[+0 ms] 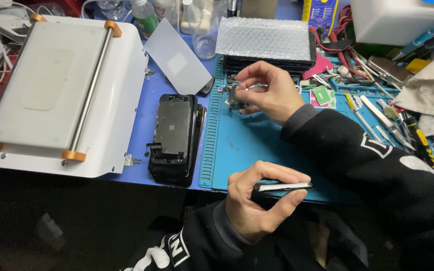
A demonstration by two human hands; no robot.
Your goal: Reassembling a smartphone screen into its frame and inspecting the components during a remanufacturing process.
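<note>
Near the mat's [237, 150] front edge, a phone [282, 187] is clamped edgewise in the left hand [257, 203], long axis three-to-nine; at twelve o'clock, a small metal part [236, 96] is pinched by the right hand [269, 93].

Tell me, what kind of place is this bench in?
Most likely a phone repair workbench. A stack of opened phones lies beside a blue work mat, screwdrivers and tweezers crowd the right side, and the left hand holds a phone edge-on.

A phone repair workbench: stacked dismantled phones [173, 138], blue repair mat [257, 145], scattered screwdrivers [377, 118] and a white screen-separator machine [61, 90].
</note>
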